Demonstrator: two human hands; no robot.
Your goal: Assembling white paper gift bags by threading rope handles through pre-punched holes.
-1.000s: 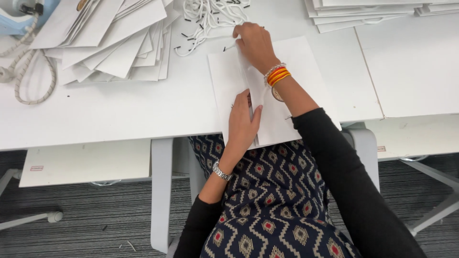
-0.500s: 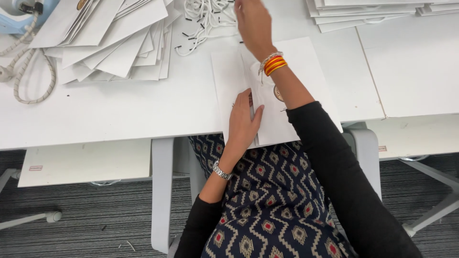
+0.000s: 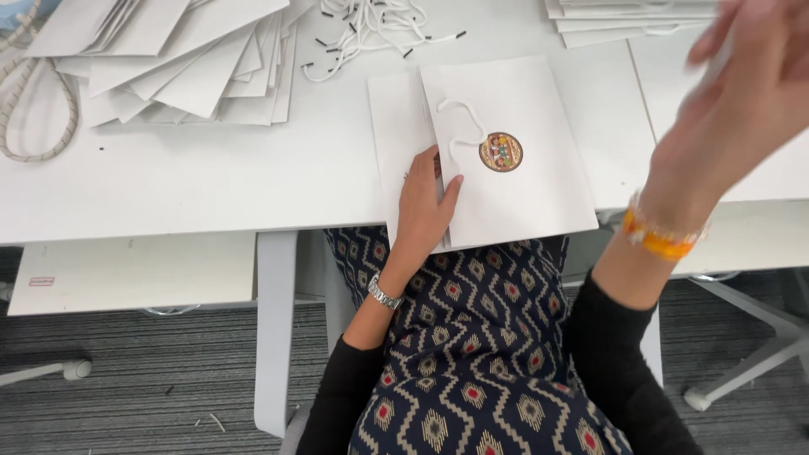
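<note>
A flat white paper bag (image 3: 514,194) lies on the white table's (image 3: 211,185) front edge, with a white cord handle (image 3: 459,126) and a round patterned sticker (image 3: 500,152) on it. My left hand (image 3: 424,202) rests flat on the bag's left part, fingers spread, a watch on the wrist. My right hand (image 3: 742,101) is raised high at the right, blurred, with orange bangles (image 3: 657,238) at the wrist; nothing shows in it.
A heap of flat white bags (image 3: 177,59) lies at the back left beside a coiled beige rope (image 3: 34,109). Loose white cords (image 3: 371,25) lie at the back centre. Another stack of bags (image 3: 632,17) sits back right. A low shelf (image 3: 126,270) hangs under the table.
My right hand left the bag's top edge and swung up and to the right, close to the camera. The sticker and cord handle now show. My left hand stays on the bag.
</note>
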